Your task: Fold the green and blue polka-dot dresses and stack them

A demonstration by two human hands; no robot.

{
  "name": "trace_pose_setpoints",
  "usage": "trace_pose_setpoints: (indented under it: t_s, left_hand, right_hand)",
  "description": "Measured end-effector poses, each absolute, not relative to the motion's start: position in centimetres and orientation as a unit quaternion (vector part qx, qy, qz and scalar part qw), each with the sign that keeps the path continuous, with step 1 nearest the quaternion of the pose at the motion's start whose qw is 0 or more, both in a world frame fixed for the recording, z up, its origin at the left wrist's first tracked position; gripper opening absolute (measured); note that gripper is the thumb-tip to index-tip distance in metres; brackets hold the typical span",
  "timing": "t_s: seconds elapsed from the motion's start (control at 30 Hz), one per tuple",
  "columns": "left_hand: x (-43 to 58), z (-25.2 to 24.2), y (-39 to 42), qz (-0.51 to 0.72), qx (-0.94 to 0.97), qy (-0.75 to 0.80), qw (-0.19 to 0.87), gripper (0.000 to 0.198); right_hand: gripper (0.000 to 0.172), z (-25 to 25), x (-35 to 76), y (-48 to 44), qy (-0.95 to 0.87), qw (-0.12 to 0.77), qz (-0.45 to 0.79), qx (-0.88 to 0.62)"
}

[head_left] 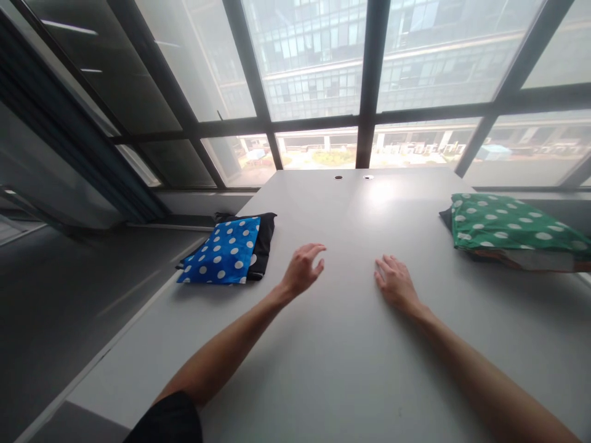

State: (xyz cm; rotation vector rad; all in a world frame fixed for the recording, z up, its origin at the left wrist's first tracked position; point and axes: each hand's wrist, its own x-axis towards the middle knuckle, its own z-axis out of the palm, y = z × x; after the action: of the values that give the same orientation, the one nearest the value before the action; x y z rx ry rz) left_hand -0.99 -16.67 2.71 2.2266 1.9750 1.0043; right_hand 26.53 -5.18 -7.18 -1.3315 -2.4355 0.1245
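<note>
My left hand [302, 269] hovers just above the white table [341, 369], fingers loosely curled and apart, holding nothing. My right hand [396, 282] lies flat on the table with its fingers stretched out, also holding nothing. A folded blue cloth with white dots [224, 252] rests on a black cloth [264, 243] at the table's left edge, a short way left of my left hand. At the right edge lies a stack of folded cloths topped by a green one with white dots [505, 227], well right of my right hand.
Large windows with dark frames [369, 80] rise behind the table's far edge. Two small round holes [353, 177] sit near that far edge. The floor [55, 295] drops away to the left of the table.
</note>
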Motion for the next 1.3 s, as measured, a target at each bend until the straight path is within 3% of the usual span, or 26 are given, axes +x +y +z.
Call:
trace_pose_setpoints:
  t_s: [0.13,0.27,0.5,0.83,0.93,1.13,1.3]
  left_hand:
    - [-9.4,3.1,-19.5,0.208,0.610,0.754,-0.128,0.041]
    - [-15.2,1.7,-22.7,0.165,0.489,0.834,-0.192,0.046]
    - [-17.8,0.0,-22.8,0.107,0.446,0.866,-0.200,0.060]
    - [-19.0,2.6,-21.3,0.051,0.422,0.896,-0.128,0.034]
    - [-19.4,4.6,-21.2,0.068,0.386,0.909,-0.144,0.038]
    - [-13.8,7.2,-19.8,0.187,0.493,0.823,-0.212,0.046]
    - [-2.7,2.7,-17.6,0.179,0.710,0.661,-0.164,0.046]
  right_hand:
    - [0.047,-7.1,26.3,-5.5,-0.858,0.178,0.040,-0.481]
    - [0.048,-6.9,26.1,-5.6,-0.858,0.172,0.047,-0.482]
    - [0.047,-6.9,26.2,-5.5,-0.856,0.173,0.056,-0.483]
    - [0.046,-6.9,26.1,-5.5,-0.857,0.166,0.045,-0.486]
    - [0.047,-6.7,26.0,-5.5,-0.856,0.164,0.050,-0.488]
    - [0.047,-6.5,25.9,-5.5,-0.855,0.161,0.067,-0.489]
    - [0.047,-6.9,26.0,-5.3,-0.845,0.207,0.103,-0.483]
